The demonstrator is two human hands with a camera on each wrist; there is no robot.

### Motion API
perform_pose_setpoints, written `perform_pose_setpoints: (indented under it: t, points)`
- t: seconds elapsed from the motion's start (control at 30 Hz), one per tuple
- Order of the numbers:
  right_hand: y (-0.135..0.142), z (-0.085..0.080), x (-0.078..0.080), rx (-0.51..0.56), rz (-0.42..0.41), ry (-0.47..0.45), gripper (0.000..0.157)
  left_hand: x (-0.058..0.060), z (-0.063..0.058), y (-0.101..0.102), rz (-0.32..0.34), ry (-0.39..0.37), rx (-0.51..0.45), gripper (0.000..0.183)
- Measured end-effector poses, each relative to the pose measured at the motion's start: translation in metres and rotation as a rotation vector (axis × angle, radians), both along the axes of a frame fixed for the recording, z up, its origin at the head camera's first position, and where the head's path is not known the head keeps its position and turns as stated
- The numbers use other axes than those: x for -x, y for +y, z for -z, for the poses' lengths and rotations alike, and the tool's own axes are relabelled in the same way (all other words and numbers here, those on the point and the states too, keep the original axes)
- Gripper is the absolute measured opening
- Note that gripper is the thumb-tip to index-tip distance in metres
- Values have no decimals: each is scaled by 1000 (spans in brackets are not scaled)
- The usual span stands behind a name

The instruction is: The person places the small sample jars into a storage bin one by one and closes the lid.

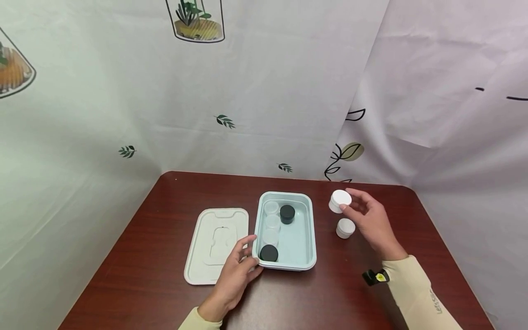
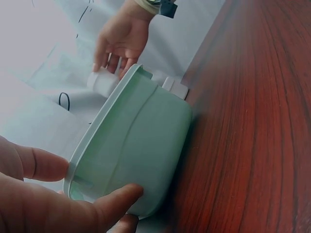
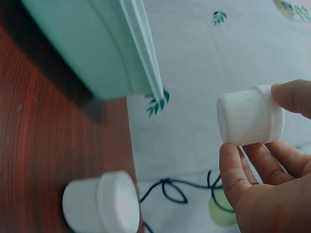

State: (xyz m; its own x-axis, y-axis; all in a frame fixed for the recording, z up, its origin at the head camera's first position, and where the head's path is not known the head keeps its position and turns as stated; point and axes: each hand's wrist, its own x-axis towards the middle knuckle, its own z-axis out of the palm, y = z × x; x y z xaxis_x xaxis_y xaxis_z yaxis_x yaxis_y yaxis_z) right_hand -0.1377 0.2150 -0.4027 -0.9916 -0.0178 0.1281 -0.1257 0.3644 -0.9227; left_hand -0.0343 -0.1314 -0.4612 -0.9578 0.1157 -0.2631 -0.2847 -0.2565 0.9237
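My right hand (image 1: 374, 223) holds a small white lidded jar (image 1: 340, 200) up off the table, with the thumb on its lid and fingers around its side. A second white jar (image 1: 345, 228) stands on the table close below that hand. My left hand (image 1: 235, 279) grips the near left corner of a pale blue-green plastic tub (image 1: 307, 266), fingers at the rim and side wall. Inside the tub, several clear-looking jars (image 1: 272, 222) form a row along the left wall. One black-lidded jar (image 1: 269, 253) stands at the near end, another black-lidded jar (image 1: 287, 213) farther back.
Left of the tub, a white rectangular lid (image 1: 198, 256) lies flat on the dark red wooden table (image 1: 136, 275). White printed cloth (image 1: 268, 91) hangs behind the table's far edge and along its sides.
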Motion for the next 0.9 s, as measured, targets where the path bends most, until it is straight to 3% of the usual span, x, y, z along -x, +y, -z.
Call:
perform_pose_setpoints:
  t: [0.43, 0.9]
  points:
    - [-45, -9, 2, 54, -122, -36, 59, 1, 1, -1, 6, 4, 8, 67]
    - [-83, 8, 7, -19, -226, -45, 57, 2, 2, -1, 12, 2, 5, 68]
